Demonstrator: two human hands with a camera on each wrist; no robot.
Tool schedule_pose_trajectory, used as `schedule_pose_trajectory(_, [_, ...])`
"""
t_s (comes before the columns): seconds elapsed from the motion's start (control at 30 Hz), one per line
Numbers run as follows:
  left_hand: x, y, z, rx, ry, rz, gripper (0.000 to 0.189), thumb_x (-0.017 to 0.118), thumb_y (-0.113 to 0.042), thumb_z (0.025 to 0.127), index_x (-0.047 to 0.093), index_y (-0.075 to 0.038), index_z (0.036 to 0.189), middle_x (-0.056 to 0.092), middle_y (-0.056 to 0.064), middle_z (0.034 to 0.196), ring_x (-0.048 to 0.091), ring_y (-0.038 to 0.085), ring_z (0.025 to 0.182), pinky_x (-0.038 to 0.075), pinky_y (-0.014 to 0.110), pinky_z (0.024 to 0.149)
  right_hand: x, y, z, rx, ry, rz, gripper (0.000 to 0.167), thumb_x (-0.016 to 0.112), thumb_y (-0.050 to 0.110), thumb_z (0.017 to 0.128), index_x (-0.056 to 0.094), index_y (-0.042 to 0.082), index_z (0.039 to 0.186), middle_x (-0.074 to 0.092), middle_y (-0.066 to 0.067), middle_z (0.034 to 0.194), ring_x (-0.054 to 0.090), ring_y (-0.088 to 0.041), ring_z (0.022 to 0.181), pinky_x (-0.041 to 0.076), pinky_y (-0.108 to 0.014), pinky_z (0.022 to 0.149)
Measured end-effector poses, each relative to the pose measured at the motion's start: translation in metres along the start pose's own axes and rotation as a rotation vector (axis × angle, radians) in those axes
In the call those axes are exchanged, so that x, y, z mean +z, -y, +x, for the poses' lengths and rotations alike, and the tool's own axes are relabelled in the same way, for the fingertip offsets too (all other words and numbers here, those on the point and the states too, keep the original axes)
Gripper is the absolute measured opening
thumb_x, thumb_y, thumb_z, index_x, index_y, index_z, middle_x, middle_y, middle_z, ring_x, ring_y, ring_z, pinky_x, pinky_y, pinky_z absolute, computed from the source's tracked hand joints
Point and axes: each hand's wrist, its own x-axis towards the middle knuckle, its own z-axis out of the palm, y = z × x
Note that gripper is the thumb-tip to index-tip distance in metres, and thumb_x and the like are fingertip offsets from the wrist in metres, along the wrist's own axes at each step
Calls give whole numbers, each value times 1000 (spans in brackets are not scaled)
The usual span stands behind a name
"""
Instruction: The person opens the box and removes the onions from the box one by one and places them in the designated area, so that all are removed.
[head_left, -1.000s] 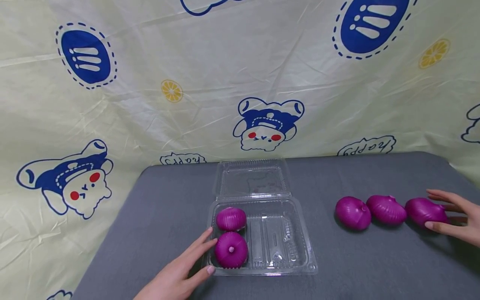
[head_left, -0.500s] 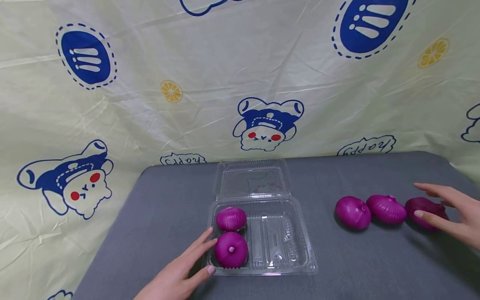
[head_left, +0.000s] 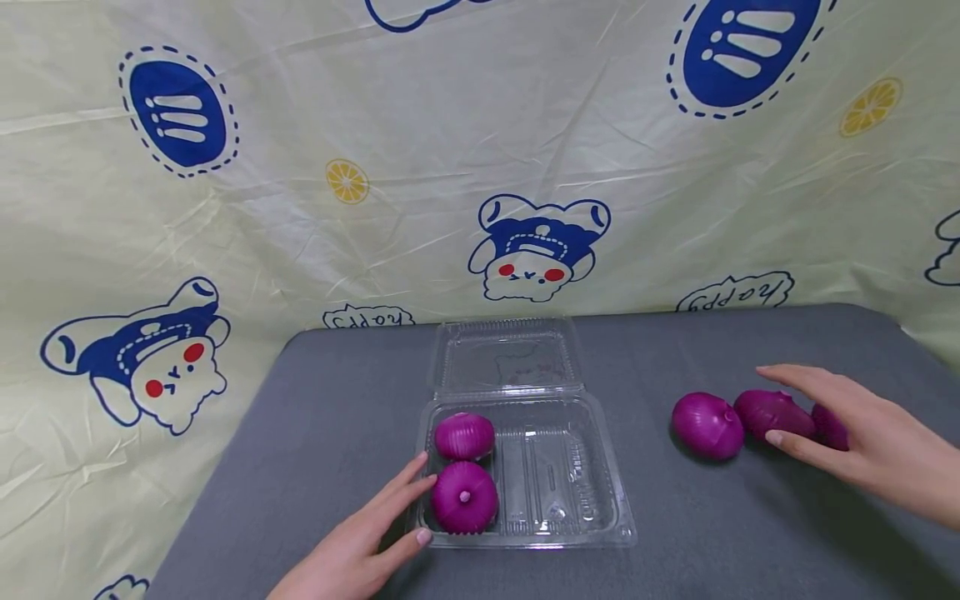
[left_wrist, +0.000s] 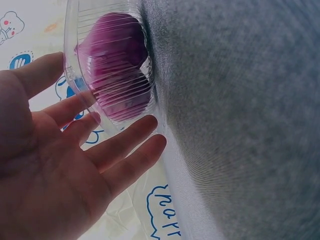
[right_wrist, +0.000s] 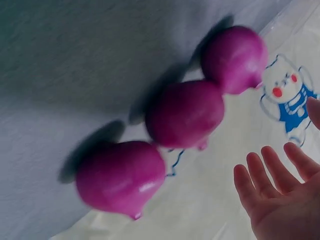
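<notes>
Sitting partly behind the right hand in the head view, the middle onion and the rightmost onion rest on the grey table; the right wrist view shows them apart from its spread fingers. The leftmost onion lies beyond the fingertips. The left hand, fingers extended and loosely parted, touches the open clear container, which holds two more onions along its left side.
</notes>
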Motion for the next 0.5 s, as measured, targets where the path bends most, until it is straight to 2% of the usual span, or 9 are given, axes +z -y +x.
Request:
schedule_pose_trajectory(0.13, [0, 1, -1, 5, -1, -2, 62, 54, -52, 97, 39, -25, 151, 19, -5, 162, 27, 27, 144, 33, 61, 106, 2, 15, 6, -46, 52, -9, 74, 89, 23, 73, 54, 25, 139, 55, 0, 129, 36, 4, 118, 30, -1, 86])
schedule_pose_trajectory(0.23, [0, 1, -1, 11, -3, 1, 62, 54, -52, 97, 39, -25, 151, 19, -5, 162, 27, 27, 144, 34, 61, 105, 5, 25, 10, -81, 75, -8, 75, 88, 25, 74, 53, 26, 140, 54, 1, 131, 38, 1, 120, 31, -1, 87])
schedule_pose_trajectory(0.4, [0, 1, -1, 8, -2, -2, 61, 54, -52, 97, 39, -26, 151, 19, -5, 162, 27, 27, 144, 36, 61, 104, 12, 41, 15, -157, 66, 64, 77, 90, 15, 71, 55, 27, 139, 54, 7, 134, 38, 2, 125, 24, -2, 97])
schedule_pose_trajectory(0.5, [0, 0, 0, -2, 1, -3, 61, 54, -52, 97, 39, -27, 151, 19, -6, 162, 27, 28, 144, 35, 61, 105, 14, 52, 16, -146, 104, 6, 73, 88, 28, 74, 54, 31, 139, 53, 10, 134, 41, -2, 124, 40, -12, 94])
